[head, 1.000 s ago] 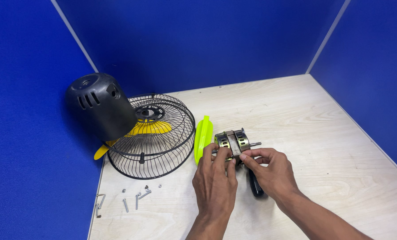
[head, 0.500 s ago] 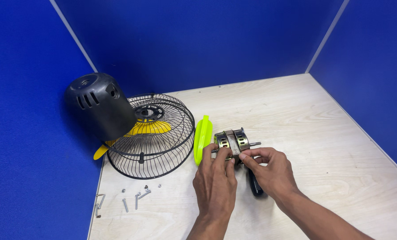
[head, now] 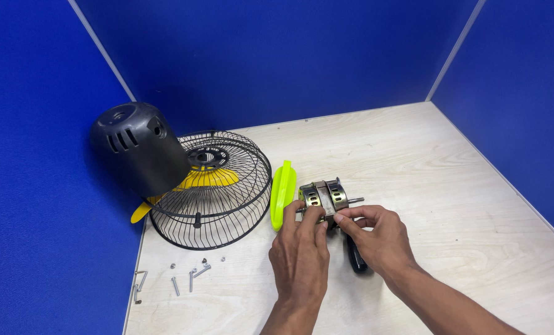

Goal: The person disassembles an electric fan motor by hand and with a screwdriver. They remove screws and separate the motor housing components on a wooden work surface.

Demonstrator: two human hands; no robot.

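Note:
A small metal fan motor (head: pixel 326 196) with a short shaft lies on the wooden table (head: pixel 450 186). My left hand (head: pixel 300 255) rests its fingertips on the motor's near side. My right hand (head: pixel 379 239) pinches at the motor's front, just right of the left fingers. Under the right hand a black tool handle (head: pixel 355 260) lies on the table. What the fingertips pinch is too small to tell.
A yellow-green fan blade (head: pixel 282 192) stands beside the motor. A black wire fan guard (head: pixel 218 192) with a yellow blade under it and a black motor cover (head: pixel 141 146) sit at the left. Several loose screws (head: pixel 190 273) lie near the front left. Blue partition walls surround the table.

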